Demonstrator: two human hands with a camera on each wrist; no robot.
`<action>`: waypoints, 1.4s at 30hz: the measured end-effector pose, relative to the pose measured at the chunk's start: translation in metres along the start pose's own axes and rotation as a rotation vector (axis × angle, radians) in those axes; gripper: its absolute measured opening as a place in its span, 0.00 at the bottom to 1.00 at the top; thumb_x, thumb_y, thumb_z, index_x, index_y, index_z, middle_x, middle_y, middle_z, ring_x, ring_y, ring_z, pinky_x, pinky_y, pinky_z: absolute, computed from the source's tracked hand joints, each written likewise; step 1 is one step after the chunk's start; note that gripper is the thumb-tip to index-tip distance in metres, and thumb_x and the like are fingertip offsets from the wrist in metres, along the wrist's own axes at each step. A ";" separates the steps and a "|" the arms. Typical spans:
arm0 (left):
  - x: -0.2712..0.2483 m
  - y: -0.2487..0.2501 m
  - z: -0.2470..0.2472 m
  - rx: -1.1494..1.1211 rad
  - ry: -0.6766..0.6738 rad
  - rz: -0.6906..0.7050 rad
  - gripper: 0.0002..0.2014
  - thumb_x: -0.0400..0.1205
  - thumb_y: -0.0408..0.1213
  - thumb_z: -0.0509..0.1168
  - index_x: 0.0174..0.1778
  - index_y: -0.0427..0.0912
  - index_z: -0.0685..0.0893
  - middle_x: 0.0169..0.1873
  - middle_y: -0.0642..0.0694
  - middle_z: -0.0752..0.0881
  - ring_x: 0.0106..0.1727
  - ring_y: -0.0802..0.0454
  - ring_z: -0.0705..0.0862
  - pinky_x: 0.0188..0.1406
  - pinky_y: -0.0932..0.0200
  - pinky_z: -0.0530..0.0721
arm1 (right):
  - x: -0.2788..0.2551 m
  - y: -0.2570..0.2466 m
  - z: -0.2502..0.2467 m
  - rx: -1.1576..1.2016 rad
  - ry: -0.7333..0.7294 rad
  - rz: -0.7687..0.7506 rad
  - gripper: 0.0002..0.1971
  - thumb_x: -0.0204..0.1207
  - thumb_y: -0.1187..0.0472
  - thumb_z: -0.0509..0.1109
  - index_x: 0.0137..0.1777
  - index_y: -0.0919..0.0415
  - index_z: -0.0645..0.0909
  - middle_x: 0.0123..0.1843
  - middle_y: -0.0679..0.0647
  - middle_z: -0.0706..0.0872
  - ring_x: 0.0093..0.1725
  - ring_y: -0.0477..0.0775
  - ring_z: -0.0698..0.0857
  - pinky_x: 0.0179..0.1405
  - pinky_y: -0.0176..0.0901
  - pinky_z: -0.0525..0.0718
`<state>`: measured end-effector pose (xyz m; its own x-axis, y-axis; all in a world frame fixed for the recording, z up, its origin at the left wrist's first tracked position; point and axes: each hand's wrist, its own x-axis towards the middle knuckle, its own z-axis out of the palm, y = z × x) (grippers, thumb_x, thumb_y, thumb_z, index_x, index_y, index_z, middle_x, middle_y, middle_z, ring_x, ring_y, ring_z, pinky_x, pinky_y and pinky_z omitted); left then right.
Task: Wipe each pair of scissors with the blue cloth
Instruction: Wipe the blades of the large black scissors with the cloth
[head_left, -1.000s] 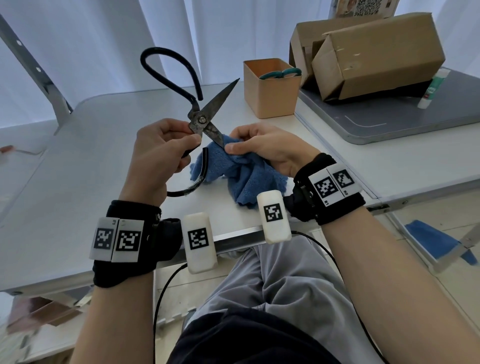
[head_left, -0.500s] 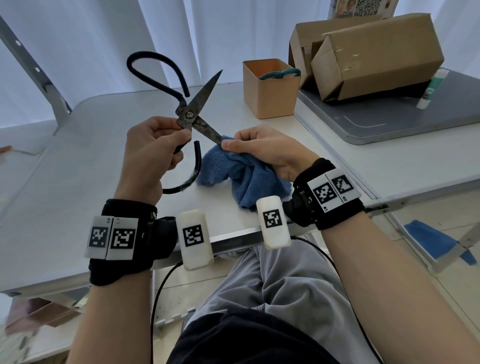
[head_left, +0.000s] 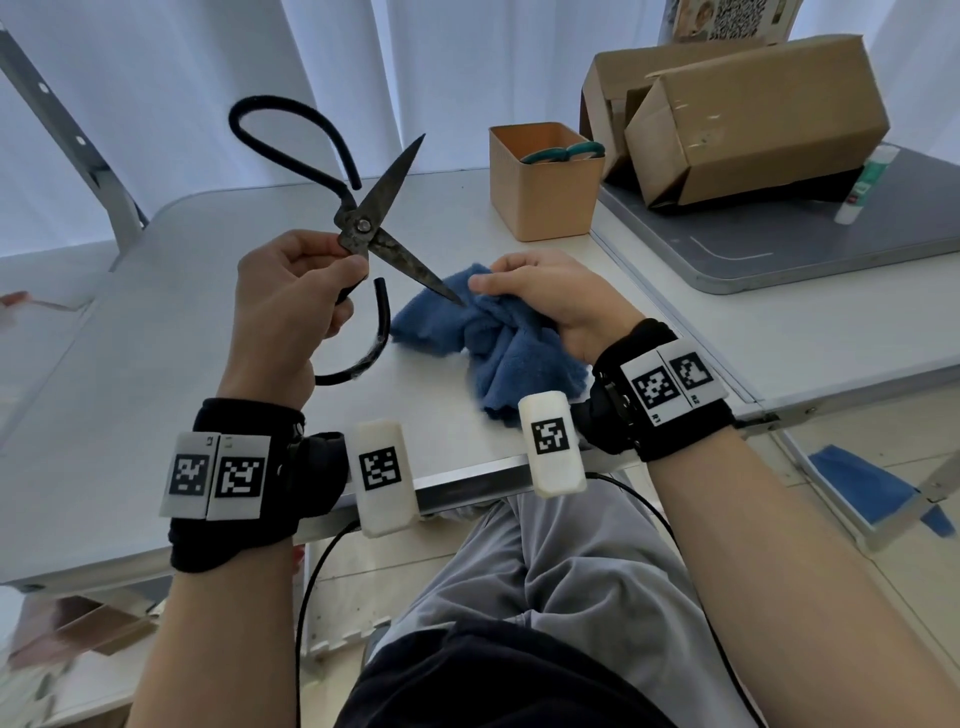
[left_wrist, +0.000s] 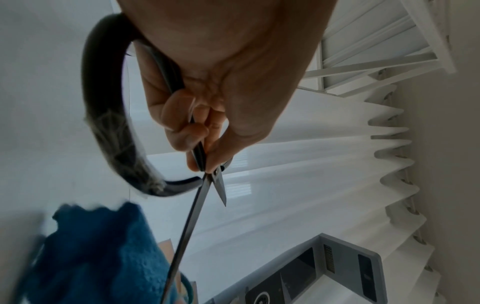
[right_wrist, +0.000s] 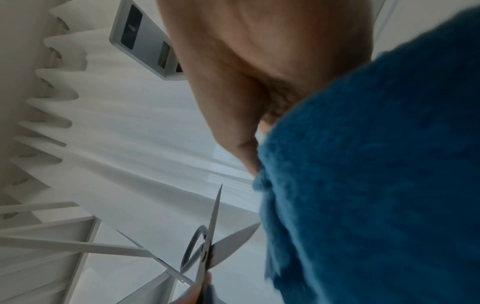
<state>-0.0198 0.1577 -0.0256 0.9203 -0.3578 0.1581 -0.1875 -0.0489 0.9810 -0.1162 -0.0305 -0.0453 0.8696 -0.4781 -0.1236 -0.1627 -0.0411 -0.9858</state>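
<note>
Wiping underway: left hand (head_left: 291, 296) grips open black scissors (head_left: 363, 228), right hand (head_left: 550, 296) bunches blue cloth (head_left: 498, 348) at blade tip; teal scissors (head_left: 561, 152), upper right, seemingly remain.

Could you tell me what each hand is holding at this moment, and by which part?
The left hand grips the black scissors by the handle shank just below the pivot; the right hand holds the bunched blue cloth.

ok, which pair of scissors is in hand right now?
The large black scissors, blades open, gripped by the left hand. The teal-handled pair sits untouched in the tan box.
</note>
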 end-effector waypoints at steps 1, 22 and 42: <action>0.001 0.001 -0.003 0.001 0.005 0.003 0.04 0.79 0.30 0.71 0.47 0.42 0.86 0.38 0.48 0.87 0.25 0.56 0.72 0.27 0.66 0.73 | 0.003 0.001 -0.002 0.031 0.070 -0.014 0.07 0.78 0.61 0.75 0.40 0.61 0.83 0.41 0.59 0.87 0.44 0.54 0.87 0.49 0.48 0.89; -0.013 0.004 0.021 0.015 -0.119 0.020 0.05 0.78 0.29 0.72 0.49 0.37 0.86 0.39 0.42 0.85 0.25 0.57 0.74 0.23 0.66 0.72 | -0.003 -0.021 0.020 0.143 -0.101 -0.110 0.03 0.76 0.66 0.76 0.44 0.65 0.84 0.40 0.57 0.89 0.38 0.48 0.87 0.44 0.37 0.89; 0.011 0.015 -0.029 -0.072 0.098 0.020 0.05 0.80 0.34 0.70 0.41 0.50 0.85 0.37 0.51 0.87 0.25 0.57 0.73 0.25 0.68 0.72 | 0.001 -0.002 -0.008 0.180 0.141 -0.033 0.07 0.84 0.58 0.67 0.51 0.62 0.82 0.40 0.53 0.85 0.37 0.45 0.84 0.33 0.35 0.85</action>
<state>-0.0023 0.1799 -0.0063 0.9464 -0.2653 0.1845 -0.1843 0.0259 0.9825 -0.1187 -0.0383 -0.0430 0.7974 -0.5973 -0.0860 -0.0383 0.0920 -0.9950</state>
